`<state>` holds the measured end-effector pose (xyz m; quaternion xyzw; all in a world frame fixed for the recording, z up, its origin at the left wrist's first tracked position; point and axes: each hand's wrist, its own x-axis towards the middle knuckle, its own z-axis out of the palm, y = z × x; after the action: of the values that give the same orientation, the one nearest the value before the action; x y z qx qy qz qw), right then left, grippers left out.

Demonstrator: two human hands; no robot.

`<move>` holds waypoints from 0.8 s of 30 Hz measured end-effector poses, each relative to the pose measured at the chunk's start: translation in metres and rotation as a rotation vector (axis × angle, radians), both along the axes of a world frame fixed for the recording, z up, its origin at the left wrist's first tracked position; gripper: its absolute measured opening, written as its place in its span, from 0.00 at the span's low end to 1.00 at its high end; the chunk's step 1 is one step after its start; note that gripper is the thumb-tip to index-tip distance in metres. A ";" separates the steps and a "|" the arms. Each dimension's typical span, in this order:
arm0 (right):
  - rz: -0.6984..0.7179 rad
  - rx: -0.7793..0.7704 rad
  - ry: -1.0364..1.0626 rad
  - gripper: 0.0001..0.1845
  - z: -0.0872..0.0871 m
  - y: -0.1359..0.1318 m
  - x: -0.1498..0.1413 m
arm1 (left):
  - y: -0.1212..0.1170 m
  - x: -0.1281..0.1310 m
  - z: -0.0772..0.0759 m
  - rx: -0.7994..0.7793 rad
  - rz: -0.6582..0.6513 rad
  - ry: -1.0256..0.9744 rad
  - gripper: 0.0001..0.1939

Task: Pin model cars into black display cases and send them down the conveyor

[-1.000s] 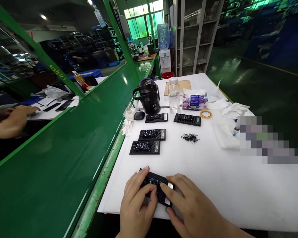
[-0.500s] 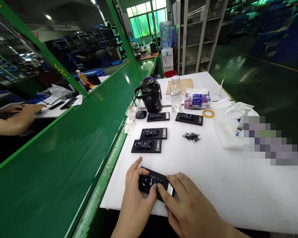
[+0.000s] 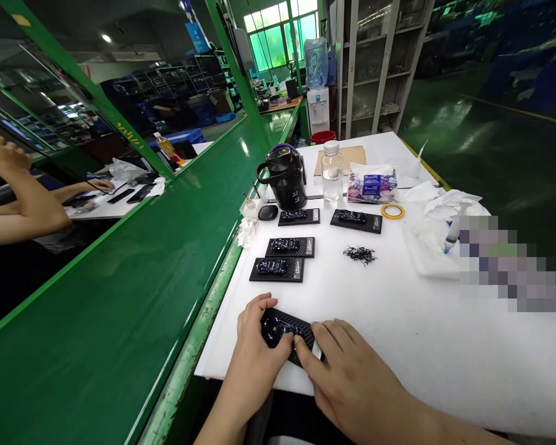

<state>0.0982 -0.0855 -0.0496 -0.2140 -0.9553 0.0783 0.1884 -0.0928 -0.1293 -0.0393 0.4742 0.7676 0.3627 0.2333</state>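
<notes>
A dark, glossy model car (image 3: 273,327) on a black textured base (image 3: 301,326) lies near the table's front edge, between my hands. My left hand (image 3: 258,349) curls round the base's left end, its fingers at the far side and its thumb against the car. With my right hand (image 3: 343,364) I grip the right end, partly covering the white label, and my index fingertip meets the left thumb at the car's side. Whether something tiny sits between these fingertips cannot be made out. Beyond my hands lie several similar model cars on bases (image 3: 277,270) and a pile of small black pieces (image 3: 359,254).
At the back stand a black jug (image 3: 287,182), a clear bottle (image 3: 332,176) and a tissue pack (image 3: 372,185). A yellow tape roll (image 3: 393,211) and crumpled white tissue lie to the right. A green partition (image 3: 167,259) borders the left, with another person's arms (image 3: 23,191) beyond it.
My left index finger has come down from its raised position toward the base's far edge. The view has shifted slightly. Beyond the partition, the other person has raised an arm.
</notes>
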 end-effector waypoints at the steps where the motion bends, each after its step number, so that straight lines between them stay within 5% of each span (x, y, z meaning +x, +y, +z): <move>1: -0.001 -0.007 0.009 0.28 -0.001 0.000 0.001 | 0.000 0.000 0.000 -0.002 0.003 -0.001 0.23; 7: -0.011 0.009 -0.003 0.28 -0.005 -0.003 -0.001 | 0.001 -0.003 0.007 -0.061 -0.054 -0.030 0.22; 14: -0.009 -0.019 0.034 0.29 -0.008 -0.003 0.000 | -0.008 -0.010 0.012 0.030 -0.216 0.162 0.26; 20: -0.010 -0.101 0.055 0.26 -0.004 -0.002 0.003 | -0.014 -0.042 0.029 -0.025 -0.616 0.275 0.35; 24: 0.002 -0.132 0.061 0.25 0.001 -0.002 0.004 | 0.000 -0.045 0.037 -0.094 -0.675 0.277 0.34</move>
<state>0.1023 -0.0878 -0.0481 -0.2223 -0.9421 0.1480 0.2029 -0.1380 -0.1298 -0.0019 0.7338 0.6083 0.1620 0.2554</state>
